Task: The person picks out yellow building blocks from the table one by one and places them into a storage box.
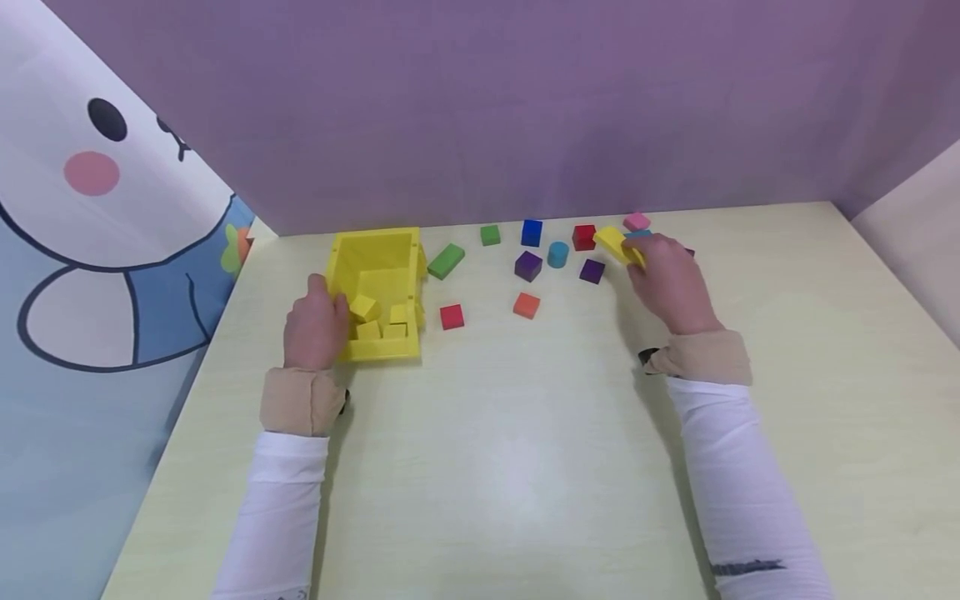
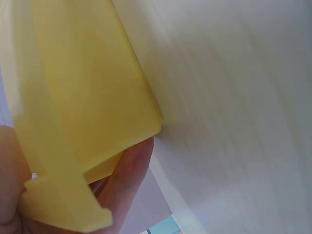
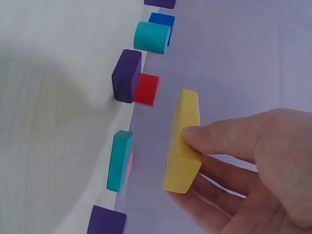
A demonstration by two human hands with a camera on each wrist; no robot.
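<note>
At the left of the table, my left hand (image 1: 315,323) grips the side wall of a yellow plastic bin (image 1: 381,349). Its thumb and fingers curl around the bin's rim (image 2: 63,197) in the left wrist view. Several yellow blocks (image 1: 365,308) lie inside at the near end. On the right, my right hand (image 1: 671,283) pinches a long yellow block (image 3: 185,141) between thumb and fingers, raised over the table. Near that hand are a teal block (image 3: 119,161), partly hidden in the head view, a pink block (image 1: 637,222) and a dark purple block (image 3: 107,222).
Between the hands lie green blocks (image 1: 446,261), a blue cube (image 1: 531,232), a blue cylinder (image 1: 557,254), purple blocks (image 1: 528,266), red blocks (image 1: 452,317) and an orange block (image 1: 527,305). A purple wall (image 1: 525,108) rises behind the table's far edge.
</note>
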